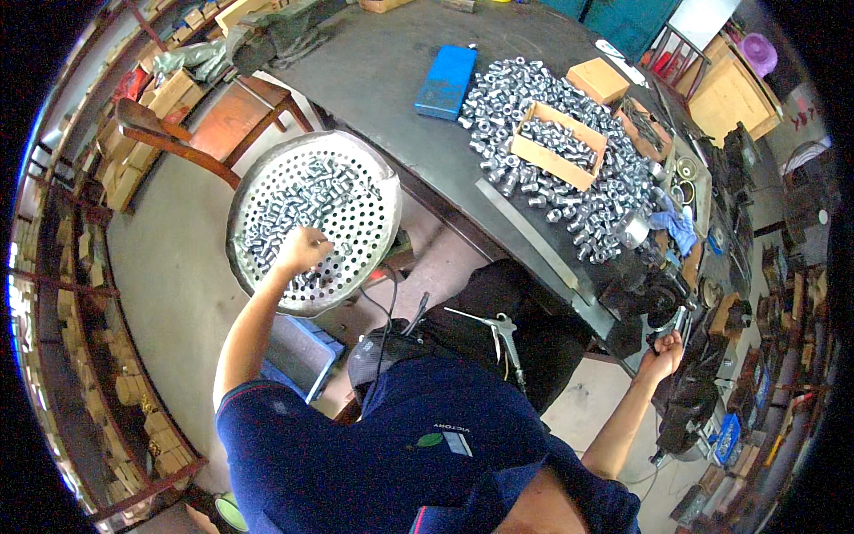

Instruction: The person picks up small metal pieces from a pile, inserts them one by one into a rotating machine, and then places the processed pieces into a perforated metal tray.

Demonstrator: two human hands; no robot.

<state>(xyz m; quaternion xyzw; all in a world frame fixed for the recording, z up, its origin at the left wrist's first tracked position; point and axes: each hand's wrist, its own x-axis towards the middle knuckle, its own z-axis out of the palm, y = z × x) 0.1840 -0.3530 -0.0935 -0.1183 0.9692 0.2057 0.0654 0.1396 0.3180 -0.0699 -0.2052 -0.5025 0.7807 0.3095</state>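
Observation:
My left hand (303,250) is over the round perforated metal tray (378,206) on the left, its fingers curled together among small metal fittings (307,198). Whatever is in those fingers is too small to make out. To the right, my right hand (662,356) is closed beside a dark bench-mounted machine (660,301) at the table edge. A shiny metal lever-like part (680,320) rises just above its fingers; the fingers hide what they grip. An air blow gun (503,331) lies across my lap.
On the dark table (374,67) lies a large heap of metal fittings (507,93), with an open cardboard box (583,173) of them in it. A blue box (447,82), a flat metal bar (527,233) and a blue cloth (676,224) are nearby. A wooden chair (227,125) stands behind the tray.

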